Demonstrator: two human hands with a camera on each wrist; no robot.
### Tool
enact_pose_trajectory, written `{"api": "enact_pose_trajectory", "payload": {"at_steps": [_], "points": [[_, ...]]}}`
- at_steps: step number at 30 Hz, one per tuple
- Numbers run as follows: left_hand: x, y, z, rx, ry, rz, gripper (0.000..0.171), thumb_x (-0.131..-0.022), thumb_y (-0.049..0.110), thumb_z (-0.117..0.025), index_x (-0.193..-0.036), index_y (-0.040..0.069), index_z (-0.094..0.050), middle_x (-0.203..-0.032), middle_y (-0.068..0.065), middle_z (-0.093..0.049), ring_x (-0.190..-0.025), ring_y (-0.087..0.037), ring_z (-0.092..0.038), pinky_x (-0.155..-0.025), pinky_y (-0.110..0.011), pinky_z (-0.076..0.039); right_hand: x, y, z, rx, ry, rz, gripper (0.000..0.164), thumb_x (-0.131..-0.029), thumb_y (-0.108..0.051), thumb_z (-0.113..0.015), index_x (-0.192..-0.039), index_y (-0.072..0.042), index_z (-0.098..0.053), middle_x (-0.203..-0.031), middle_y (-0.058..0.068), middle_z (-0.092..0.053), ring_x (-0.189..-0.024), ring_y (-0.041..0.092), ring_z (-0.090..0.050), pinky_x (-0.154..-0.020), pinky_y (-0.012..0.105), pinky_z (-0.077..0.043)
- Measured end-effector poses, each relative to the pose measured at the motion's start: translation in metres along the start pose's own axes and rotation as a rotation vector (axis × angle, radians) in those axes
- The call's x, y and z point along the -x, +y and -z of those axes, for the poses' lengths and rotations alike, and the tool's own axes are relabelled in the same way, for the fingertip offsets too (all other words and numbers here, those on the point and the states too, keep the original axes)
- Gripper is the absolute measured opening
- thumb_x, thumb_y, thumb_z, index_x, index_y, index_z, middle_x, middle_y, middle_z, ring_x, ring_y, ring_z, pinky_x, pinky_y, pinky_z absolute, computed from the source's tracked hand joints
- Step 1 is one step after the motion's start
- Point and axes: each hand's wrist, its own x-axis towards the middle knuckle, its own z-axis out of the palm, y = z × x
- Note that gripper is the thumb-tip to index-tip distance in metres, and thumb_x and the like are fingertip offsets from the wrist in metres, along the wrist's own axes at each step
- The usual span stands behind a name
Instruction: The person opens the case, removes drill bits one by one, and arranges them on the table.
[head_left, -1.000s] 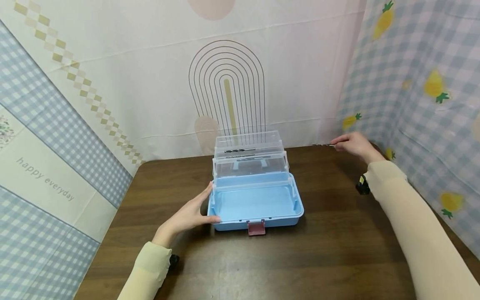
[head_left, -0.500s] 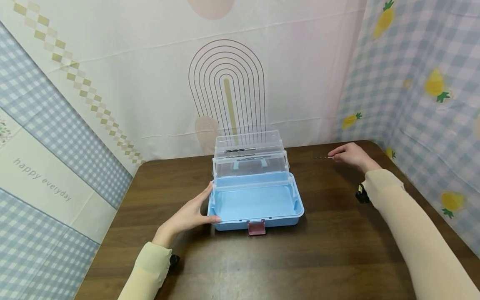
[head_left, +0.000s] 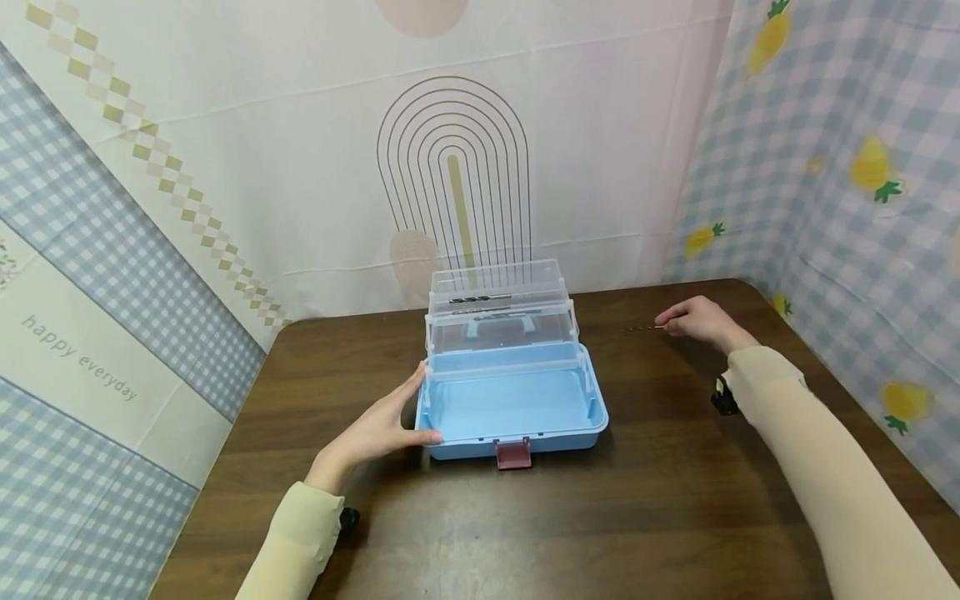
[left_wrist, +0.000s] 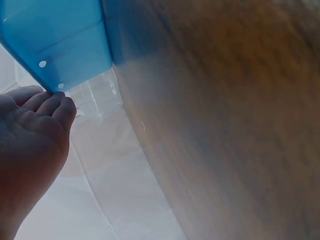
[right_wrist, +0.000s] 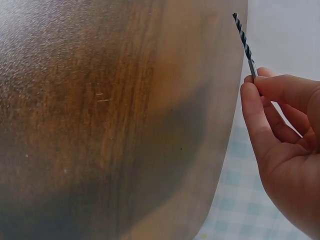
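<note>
A light blue toolbox (head_left: pixel 465 451) stands open, its clear tiered trays (head_left: pixel 450 331) raised at the back. My left hand (head_left: pixel 378 427) holds its left end, thumb over the front corner and fingers along the side; the left wrist view shows the fingertips at the box's edge (left_wrist: pixel 75 55). To the right of the box, my right hand (head_left: pixel 699 322) pinches a twist drill bit (right_wrist: pixel 243 40) by its smooth shank between thumb and fingertips, the fluted end pointing left over the table. Dark drill bits (head_left: pixel 480 299) show through the trays.
A dark wooden table (head_left: pixel 600 525) carries the box. Behind it hangs a white patterned cloth (head_left: pixel 600 167), with checked cloth (head_left: pixel 840 108) along the right side. A maroon latch (head_left: pixel 513 455) hangs at the box's front.
My right hand has come down and slightly nearer over the table, the drill bit still pinched in its fingers. The left hand and the toolbox have stayed in place.
</note>
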Motion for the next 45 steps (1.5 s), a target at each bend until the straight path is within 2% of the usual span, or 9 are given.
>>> {"api": "enact_pose_trajectory", "payload": {"at_steps": [7, 13, 19, 27, 35, 45], "points": [[0.000, 0.000, 0.000, 0.004, -0.002, -0.010, 0.117, -0.079, 0.064, -0.077, -0.163, 0.029, -0.004, -0.168, 0.009, -0.002, -0.152, -0.020, -0.014, -0.117, -0.054, -0.025, 0.000, 0.003, -0.003, 0.005, -0.006, 0.005, 0.029, -0.099, 0.000, -0.053, -0.122, 0.015, -0.063, -0.122, 0.034, -0.064, -0.112, 0.047, -0.063, -0.097, 0.060, -0.046], [0.000, 0.000, 0.000, 0.011, -0.002, -0.005, 0.117, -0.079, 0.063, -0.078, -0.163, 0.028, -0.004, -0.167, 0.015, 0.000, -0.152, -0.019, -0.013, -0.118, -0.053, -0.024, 0.000, 0.004, -0.005, 0.021, 0.001, 0.008, 0.029, -0.100, -0.001, -0.053, -0.122, 0.014, -0.064, -0.123, 0.034, -0.063, -0.112, 0.047, -0.063, -0.096, 0.059, -0.047], [0.000, 0.000, -0.001, 0.004, -0.001, 0.002, 0.117, -0.079, 0.063, -0.077, -0.163, 0.028, -0.004, -0.167, 0.014, -0.001, -0.152, -0.019, -0.014, -0.118, -0.053, -0.024, 0.000, 0.010, -0.007, 0.029, -0.002, -0.001, 0.029, -0.100, -0.002, -0.052, -0.123, 0.013, -0.064, -0.124, 0.033, -0.062, -0.112, 0.047, -0.063, -0.096, 0.058, -0.048], [0.000, -0.001, -0.002, 0.010, 0.000, -0.006, 0.116, -0.080, 0.062, -0.077, -0.164, 0.028, -0.004, -0.169, 0.005, -0.003, -0.152, -0.020, -0.014, -0.117, -0.054, -0.024, -0.001, 0.020, -0.011, 0.006, -0.014, -0.007, 0.030, -0.099, 0.000, -0.053, -0.124, 0.015, -0.063, -0.124, 0.034, -0.062, -0.109, 0.043, -0.065, -0.091, 0.049, -0.054], [0.000, -0.001, -0.002, 0.010, -0.008, -0.003, 0.116, -0.080, 0.062, -0.077, -0.163, 0.028, -0.004, -0.168, 0.011, -0.001, -0.152, -0.020, -0.013, -0.118, -0.054, -0.024, 0.002, 0.026, -0.014, -0.007, -0.022, 0.000, 0.029, -0.098, 0.002, -0.055, -0.122, 0.016, -0.063, -0.125, 0.035, -0.060, -0.104, 0.038, -0.066, -0.085, 0.043, -0.057], [0.001, 0.000, 0.000, 0.016, -0.004, -0.003, 0.116, -0.080, 0.062, -0.078, -0.163, 0.029, -0.004, -0.168, 0.011, -0.001, -0.152, -0.020, -0.014, -0.117, -0.054, -0.025, 0.002, 0.029, -0.014, 0.042, -0.026, -0.004, 0.029, -0.099, -0.001, -0.057, -0.124, 0.011, -0.065, -0.121, 0.030, -0.064, -0.104, 0.037, -0.065, -0.087, 0.047, -0.053]]}}
